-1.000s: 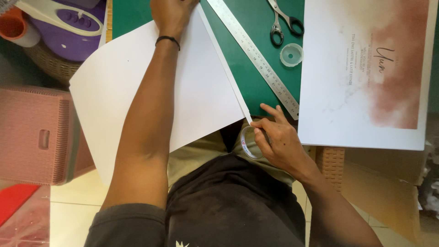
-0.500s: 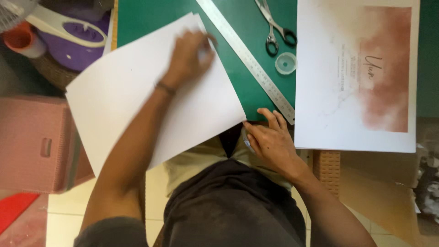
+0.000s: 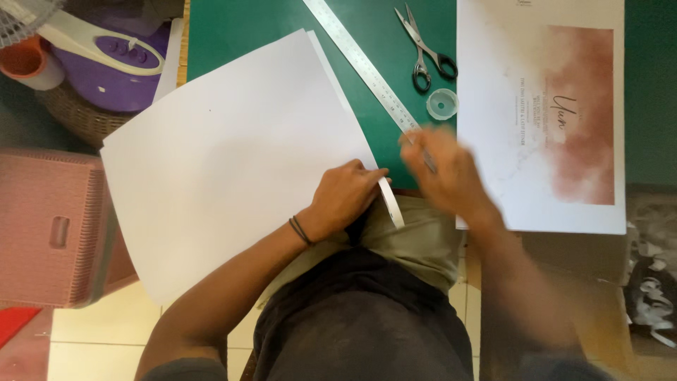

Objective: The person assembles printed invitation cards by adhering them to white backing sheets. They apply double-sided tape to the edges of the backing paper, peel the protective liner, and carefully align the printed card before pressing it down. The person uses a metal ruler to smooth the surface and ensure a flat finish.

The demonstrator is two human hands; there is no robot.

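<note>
Left hand [image 3: 345,197]: rested on the near edge of the large white sheet [image 3: 233,155], fingers curled together and clamped on a narrow white strip [image 3: 392,204] that curves down off the table edge toward six o'clock.
Right hand [image 3: 441,169]: blurred by motion, at three o'clock of the left hand; a thin dark tool appears to be gripped, though whether the fingers are closed on it cannot be told.
White sheet: laid askew on the green cutting mat [image 3: 247,28], overhanging it toward eight o'clock.
Steel ruler [image 3: 367,67]: laid diagonally on the mat, its lower end just beside the right hand.
Scissors [image 3: 427,53]: untouched, at twelve o'clock of the right hand; a small clear round lid [image 3: 442,104] lies just below them.
Printed card [image 3: 543,113]: white with a rust-coloured wash, at three o'clock, well clear of both hands.
Step in hand: judged to be handling the trimmed-off strip at the sheet's edge (the strip looks already cut free).
Next move: a steady pinch on the strip would be called for, with the sheet kept flat and unshifted.
</note>
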